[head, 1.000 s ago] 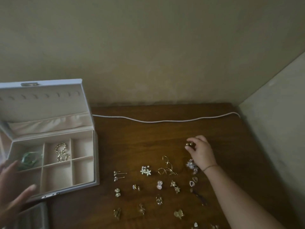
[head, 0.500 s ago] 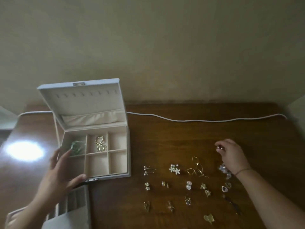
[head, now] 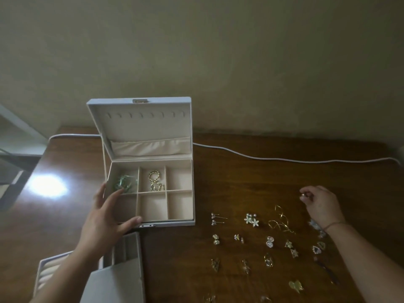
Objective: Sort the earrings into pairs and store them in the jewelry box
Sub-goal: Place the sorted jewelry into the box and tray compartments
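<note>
Dark wooden worktop [head: 251, 184] is strewn nearest with paired earrings [head: 251, 220], beyond which the open jewelry box [head: 150, 193] is touched by the spread left hand [head: 105, 217] while a small earring [head: 303, 194] is pinched in the right hand [head: 320, 203]

One jewelry box [head: 150, 224], lid open, with six compartments: two occupied, four bare. One grey tray [head: 122, 278] at the tabletop's near edge. One white cable [head: 284, 159] along the far edge. Two hands: left hand [head: 107, 217], right hand [head: 321, 204]. Loose earrings [head: 251, 219] arranged in roughly fourteen groups; exact count indeterminate.
</note>
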The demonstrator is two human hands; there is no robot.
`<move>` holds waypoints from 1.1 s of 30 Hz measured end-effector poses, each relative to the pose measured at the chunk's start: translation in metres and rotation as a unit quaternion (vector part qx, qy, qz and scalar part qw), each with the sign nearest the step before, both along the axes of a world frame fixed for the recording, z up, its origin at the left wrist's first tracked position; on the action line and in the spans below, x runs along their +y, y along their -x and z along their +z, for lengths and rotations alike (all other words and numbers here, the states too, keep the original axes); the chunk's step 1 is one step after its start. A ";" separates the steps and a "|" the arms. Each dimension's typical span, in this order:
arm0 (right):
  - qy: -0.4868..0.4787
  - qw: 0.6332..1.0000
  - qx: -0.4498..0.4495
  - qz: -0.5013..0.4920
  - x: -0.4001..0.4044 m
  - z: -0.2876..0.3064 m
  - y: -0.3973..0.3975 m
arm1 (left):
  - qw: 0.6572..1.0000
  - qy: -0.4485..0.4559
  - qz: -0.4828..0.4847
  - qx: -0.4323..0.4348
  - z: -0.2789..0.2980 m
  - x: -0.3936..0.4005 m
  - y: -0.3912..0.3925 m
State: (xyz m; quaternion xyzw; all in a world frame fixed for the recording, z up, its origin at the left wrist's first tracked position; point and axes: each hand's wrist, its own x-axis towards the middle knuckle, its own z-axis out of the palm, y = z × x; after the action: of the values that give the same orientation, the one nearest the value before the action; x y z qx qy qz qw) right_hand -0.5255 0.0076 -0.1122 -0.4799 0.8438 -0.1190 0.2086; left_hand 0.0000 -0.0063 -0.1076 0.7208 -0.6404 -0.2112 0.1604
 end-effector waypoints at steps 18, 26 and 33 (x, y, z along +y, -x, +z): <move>-0.009 0.980 0.061 0.187 0.020 0.028 -0.103 | 0.892 0.204 -0.400 0.053 -0.009 0.060 0.110; -0.023 0.976 0.122 0.179 0.050 0.013 -0.120 | 0.903 0.095 -0.415 0.058 -0.025 0.068 0.176; -0.019 0.975 0.154 0.158 0.057 0.011 -0.129 | 0.935 0.062 -0.349 0.018 -0.011 0.039 0.232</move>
State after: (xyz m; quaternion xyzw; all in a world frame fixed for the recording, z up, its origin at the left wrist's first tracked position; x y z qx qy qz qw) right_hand -0.3969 0.0649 -0.1015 -0.6156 0.7815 0.0065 0.1012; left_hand -0.2325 0.0325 -0.1188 0.4364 -0.8605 -0.2267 0.1328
